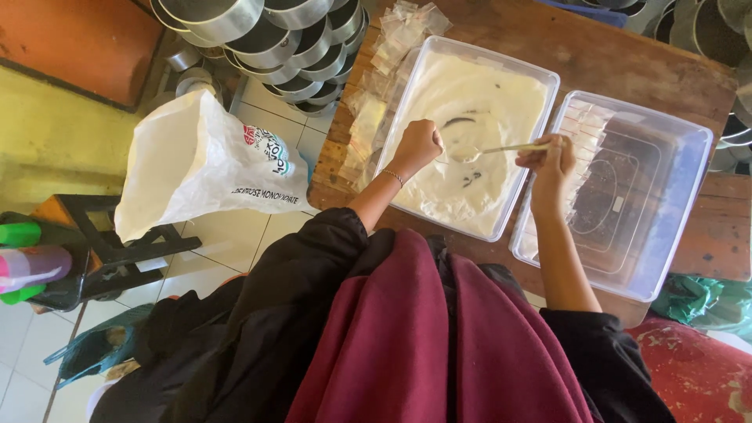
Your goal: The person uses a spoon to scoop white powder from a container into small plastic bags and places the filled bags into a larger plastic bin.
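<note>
Left hand [417, 145]: closed in a loose fist over the powder tub [427, 70], apparently pinching something small; what it gripped could not be told. A thin bracelet sat on that wrist. Right hand [551, 155]: fingers closed on the handle of a spoon [486, 150], held at the tub's right rim, the bowl of the spoon reaching left toward the fist.

Powder tub: clear plastic, rectangular, on a wooden table [611, 59], filled with white powder bearing a few dark marks.

Second tub [689, 196]: clear plastic, just beside the first on the right, nearly bare, with small filled sachets [583, 129] stacked along its left wall.

Empty sachets [368, 110]: small clear bags, scattered along the table left of the powder tub and past its far corner.

White sack [196, 160]: open, leaning on a dark stool left of the table.

Metal tins [266, 35]: round, stacked on the tiled floor beyond the sack.
</note>
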